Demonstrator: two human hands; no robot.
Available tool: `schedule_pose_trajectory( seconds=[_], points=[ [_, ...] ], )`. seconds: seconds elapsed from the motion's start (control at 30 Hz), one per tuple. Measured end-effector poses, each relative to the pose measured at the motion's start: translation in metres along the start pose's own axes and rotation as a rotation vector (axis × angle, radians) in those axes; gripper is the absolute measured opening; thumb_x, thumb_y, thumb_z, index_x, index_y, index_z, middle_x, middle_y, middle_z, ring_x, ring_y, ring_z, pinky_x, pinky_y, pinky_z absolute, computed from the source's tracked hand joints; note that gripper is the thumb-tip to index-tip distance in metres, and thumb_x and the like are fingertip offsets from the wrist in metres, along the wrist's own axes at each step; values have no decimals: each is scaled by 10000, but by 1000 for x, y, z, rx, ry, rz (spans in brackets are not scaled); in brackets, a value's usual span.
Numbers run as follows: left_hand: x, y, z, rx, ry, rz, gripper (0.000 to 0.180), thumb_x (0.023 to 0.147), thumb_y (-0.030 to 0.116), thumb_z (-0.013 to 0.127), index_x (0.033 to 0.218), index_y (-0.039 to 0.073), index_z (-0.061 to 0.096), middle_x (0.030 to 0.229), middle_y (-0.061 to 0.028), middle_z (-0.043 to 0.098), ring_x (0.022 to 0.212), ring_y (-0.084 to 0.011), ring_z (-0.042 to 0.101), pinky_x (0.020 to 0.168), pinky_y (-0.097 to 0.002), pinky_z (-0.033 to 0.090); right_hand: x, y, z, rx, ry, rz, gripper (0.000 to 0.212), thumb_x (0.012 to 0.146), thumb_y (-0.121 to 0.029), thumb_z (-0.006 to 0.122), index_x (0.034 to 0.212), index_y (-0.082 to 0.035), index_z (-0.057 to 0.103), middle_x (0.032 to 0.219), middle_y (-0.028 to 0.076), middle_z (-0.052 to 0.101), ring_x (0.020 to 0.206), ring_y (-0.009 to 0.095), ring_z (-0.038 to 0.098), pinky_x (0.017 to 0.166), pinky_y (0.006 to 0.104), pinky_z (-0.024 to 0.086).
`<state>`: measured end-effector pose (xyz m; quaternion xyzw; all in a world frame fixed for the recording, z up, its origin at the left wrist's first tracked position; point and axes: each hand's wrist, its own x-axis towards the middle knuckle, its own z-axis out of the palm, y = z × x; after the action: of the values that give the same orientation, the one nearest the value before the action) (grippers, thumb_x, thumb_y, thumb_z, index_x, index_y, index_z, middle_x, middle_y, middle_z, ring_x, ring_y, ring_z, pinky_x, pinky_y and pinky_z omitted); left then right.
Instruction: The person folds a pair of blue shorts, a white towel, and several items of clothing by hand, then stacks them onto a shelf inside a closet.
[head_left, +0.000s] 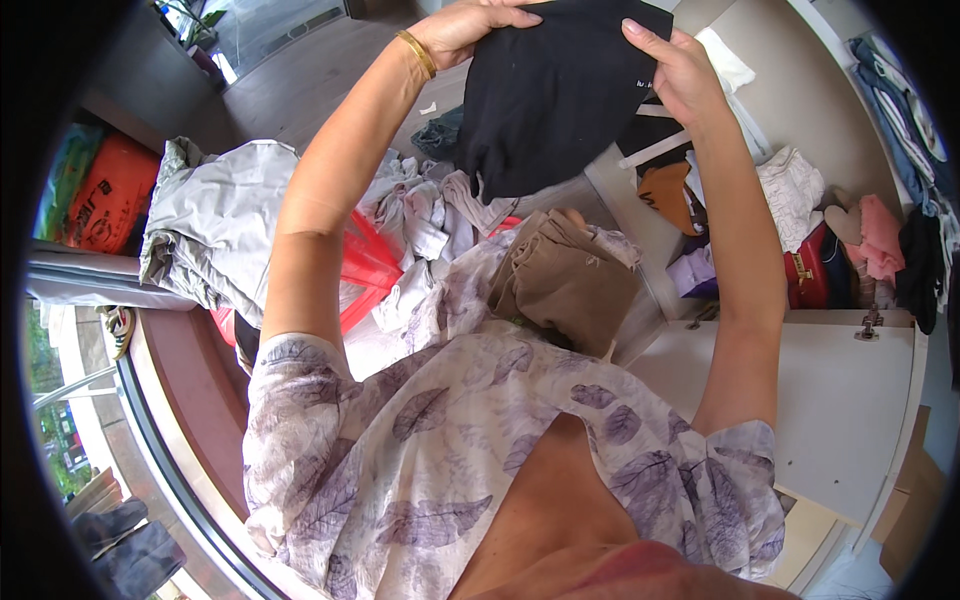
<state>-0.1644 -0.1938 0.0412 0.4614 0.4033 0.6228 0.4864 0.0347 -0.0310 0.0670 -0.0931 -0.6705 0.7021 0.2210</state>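
A black cloth garment [560,100] hangs stretched between my two raised hands, its exact kind hard to make out. My left hand [475,25] grips its upper left edge, with the thumb lying along the fabric. At the upper right edge, my right hand [682,75] pinches the cloth with the thumb on top. Below the black garment, a folded brown garment [565,280] rests near my lap. Beside it lies a heap of light-coloured clothes [420,210], partly over a red plastic bag [368,262].
At the left is a large silvery-grey cloth bundle [215,205], with an orange-red bag [108,195] behind it. On the right, an open cabinet door [790,400] stands beside shelves holding a white knit item [790,190], a dark red bag [818,265] and pink cloth [880,238].
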Motion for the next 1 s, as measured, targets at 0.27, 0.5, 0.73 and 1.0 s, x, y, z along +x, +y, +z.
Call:
schedule_pose_trajectory(
  seconds=[0.27,0.5,0.73,1.0],
  points=[
    [3,1,9,155,9,151,400,853,46,578,1247,31,510,1209,-84,556,1107,-164,514,967,-282,391,-2,-29,1,-72,-97,-20,377,837,-155,626,1142,44,530,1105,163,584,1029,229,570,843,388,486],
    [8,-1,5,258,79,200,285,863,67,581,1145,28,595,1054,-61,630,953,-138,575,878,-260,445,-18,-43,19,-221,156,37,261,813,-186,652,975,8,589,664,61,607,378,91,487,292,191,330],
    [2,-1,15,136,-59,141,213,876,188,600,1003,18,605,898,-35,641,806,-103,593,749,-253,483,-14,-44,12,-213,109,-107,270,852,-151,602,1058,21,577,951,99,632,805,191,627,706,303,521],
    [-4,-8,16,74,-40,93,224,855,182,625,968,-11,627,897,-61,653,787,-111,611,710,-245,499,-12,-45,9,-193,154,-135,276,849,-130,599,1071,34,572,987,111,627,878,214,616,784,315,503]
  ],
)
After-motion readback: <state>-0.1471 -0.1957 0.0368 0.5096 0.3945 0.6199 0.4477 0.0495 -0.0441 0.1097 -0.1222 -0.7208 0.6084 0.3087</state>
